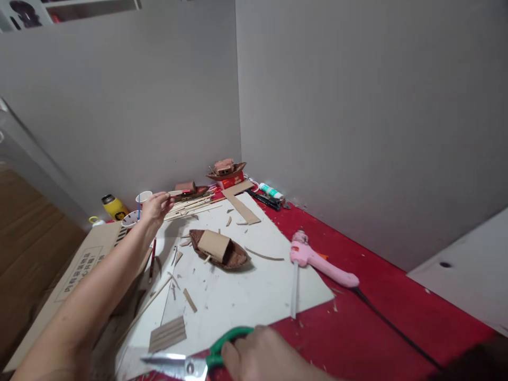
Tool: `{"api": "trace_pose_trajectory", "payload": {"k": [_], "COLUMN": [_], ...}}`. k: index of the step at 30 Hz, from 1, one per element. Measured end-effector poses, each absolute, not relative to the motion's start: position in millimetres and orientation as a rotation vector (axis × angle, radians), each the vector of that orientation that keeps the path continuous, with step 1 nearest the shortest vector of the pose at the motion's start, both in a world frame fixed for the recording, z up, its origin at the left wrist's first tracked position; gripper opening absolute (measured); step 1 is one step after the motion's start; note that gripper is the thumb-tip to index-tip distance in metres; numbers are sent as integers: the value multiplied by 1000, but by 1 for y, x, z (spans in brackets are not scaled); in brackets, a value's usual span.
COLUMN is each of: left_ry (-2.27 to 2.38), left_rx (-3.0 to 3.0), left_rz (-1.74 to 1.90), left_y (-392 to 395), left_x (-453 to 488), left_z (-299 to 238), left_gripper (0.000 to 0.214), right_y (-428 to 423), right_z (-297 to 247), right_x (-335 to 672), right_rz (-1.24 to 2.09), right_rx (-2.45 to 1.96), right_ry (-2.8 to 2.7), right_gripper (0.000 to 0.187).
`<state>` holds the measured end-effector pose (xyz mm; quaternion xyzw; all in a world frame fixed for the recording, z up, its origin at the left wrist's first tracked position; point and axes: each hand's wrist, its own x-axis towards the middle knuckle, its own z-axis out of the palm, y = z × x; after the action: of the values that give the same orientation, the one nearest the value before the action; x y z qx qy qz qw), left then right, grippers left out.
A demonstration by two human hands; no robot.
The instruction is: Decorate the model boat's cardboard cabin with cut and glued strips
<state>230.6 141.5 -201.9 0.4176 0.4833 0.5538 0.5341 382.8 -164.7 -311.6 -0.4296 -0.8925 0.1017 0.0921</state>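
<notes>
My right hand [257, 354] grips the green handle of a pair of scissors [174, 365], its blades pointing left over the table's near edge. Toward the back left, my left hand [156, 208] is stretched out with its fingers pinched on thin light sticks [177, 192]. More thin wooden sticks [194, 206] lie just beyond and beside it. A small brown model boat [238, 255] with a curved cardboard canopy [214, 244] rests on the white board between my hands. A piece of corrugated cardboard [169, 334] lies just above the scissor blades.
A pink glue gun [325, 269] with its cord lies right on the red table [381, 328]. Two more model boats [226, 172] stand at the back. Cardboard strips [244, 209] and scraps dot the white board [254, 296]. A yellow bottle [115, 208], cups and a cardboard box [89, 259] are left.
</notes>
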Motion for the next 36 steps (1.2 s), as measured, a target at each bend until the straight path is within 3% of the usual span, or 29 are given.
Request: {"api": "trace_pose_trajectory", "payload": {"k": [3,6,13,17,25,30,36], "left_ry": [1079,1003,893,905,915,833,802], "left_rx": [1056,1102,1145,1093,966,1073,1192], "left_rz": [1254,1199,1080,1040,1264,1207,1056], "left_y": [95,49,-24,-44,-51,-79,-108], "left_x": [217,207,193,185,158,171,194], "left_z": [-191,-187,-201,-213,-206,-197,-202], "left_gripper": [27,15,39,34,28,30,28], "right_y": [-163,-162,-161,-167,-186,-184,-164], "right_z": [-283,-266,-271,-268,-261,-236,-225], "right_x": [383,389,395,402,431,420,384], "right_rz": [58,-35,29,77,588,1123,1276], "right_rx": [-1384,-1533,-1658,-1708,-1783,-1385,-969], "right_ry": [-2635,-2575,-2524,-2495,-2052,-1582,-1318], "right_gripper": [36,27,27,28,20,33,44]}}
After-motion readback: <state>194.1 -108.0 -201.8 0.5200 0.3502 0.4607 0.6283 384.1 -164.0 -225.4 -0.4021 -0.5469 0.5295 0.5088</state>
